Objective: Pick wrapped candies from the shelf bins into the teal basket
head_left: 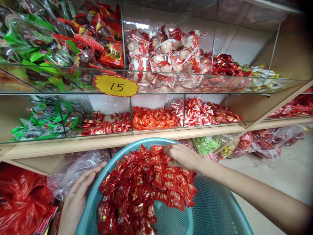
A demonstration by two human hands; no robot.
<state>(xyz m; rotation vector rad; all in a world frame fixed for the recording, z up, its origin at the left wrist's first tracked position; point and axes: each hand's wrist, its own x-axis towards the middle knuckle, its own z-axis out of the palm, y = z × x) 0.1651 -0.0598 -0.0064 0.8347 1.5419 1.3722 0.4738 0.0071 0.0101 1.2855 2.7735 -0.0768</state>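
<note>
A large teal mesh basket (215, 199) stands below the shelves, holding many small red wrapped packets (137, 182) heaped on its left and middle. My left hand (78, 194) rests against the basket's left rim, fingers stretched along its outside. Over the basket's far side, my right hand (181, 156) has its fingers curled down at the red packets, closed on the edge of the pile. Its fingertips are partly hidden, and a red packet shows right at them. The bare mesh bottom is visible at the lower middle and right.
Glass-fronted shelves (156, 130) hold green, red and white wrapped snacks. A yellow tag (116, 85) reads 15. Beneath are clear bags (265, 143), a bag of green packets (206, 145) and a red plastic bag (22, 199) at left. Tiled floor shows at right.
</note>
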